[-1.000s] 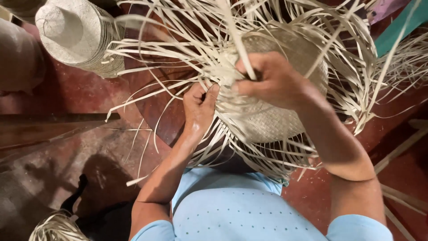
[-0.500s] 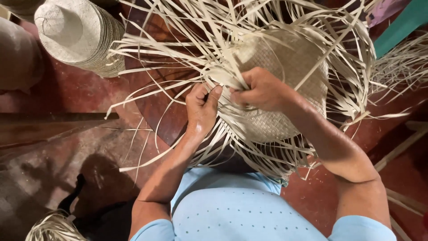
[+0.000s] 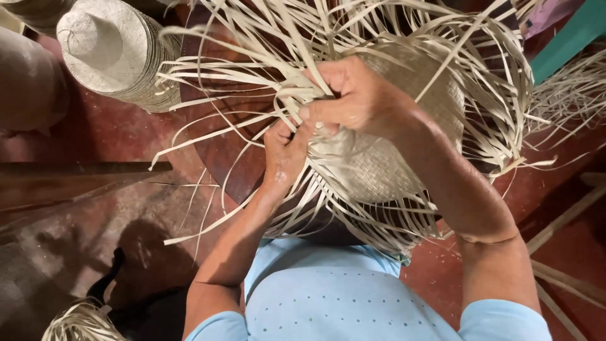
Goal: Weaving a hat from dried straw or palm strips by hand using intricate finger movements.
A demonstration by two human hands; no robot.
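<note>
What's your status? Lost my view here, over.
Both hands in grip: right hand pinching straw strips, left hand gripping strips at the edge. Half-woven straw hat under them. Loose strips fan all round.

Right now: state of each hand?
Left hand: closed, pinching straw strips at the woven hat edge.
Right hand: closed, gripping strips.

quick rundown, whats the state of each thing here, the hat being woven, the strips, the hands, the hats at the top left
woven hat piece: unfinished, edges unwoven
loose straw strips: untrimmed, fanning out all round
left hand: pinching strips at the weave's edge
right hand: closed on strips, resting on the weave
stack of hats: finished, nested crown up
</note>
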